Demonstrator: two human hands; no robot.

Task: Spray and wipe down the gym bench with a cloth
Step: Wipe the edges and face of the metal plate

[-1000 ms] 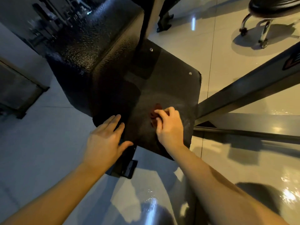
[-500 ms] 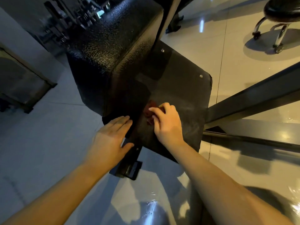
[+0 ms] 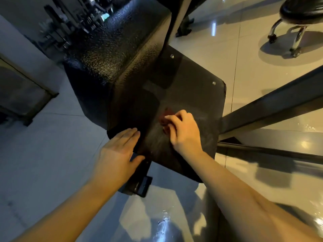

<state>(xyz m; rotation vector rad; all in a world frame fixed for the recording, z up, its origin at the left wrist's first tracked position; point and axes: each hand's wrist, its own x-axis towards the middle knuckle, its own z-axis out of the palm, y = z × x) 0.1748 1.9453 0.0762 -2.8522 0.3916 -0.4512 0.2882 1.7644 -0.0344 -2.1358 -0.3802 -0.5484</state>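
Black gym bench (image 3: 113,55), textured pad, with a flat dark panel (image 3: 192,95) at its near end, two screws showing. On the panel: dark red cloth (image 3: 163,117) bunched under the right hand (image 3: 185,133), fingers curled over it; left hand (image 3: 118,151) flat on the near left edge. Bench stands on a glossy tiled floor (image 3: 43,145); wheeled stool (image 3: 297,23) and a dark metal beam (image 3: 271,105) are also on the floor.

Bare left hand (image 3: 118,151), bare right hand (image 3: 185,133)
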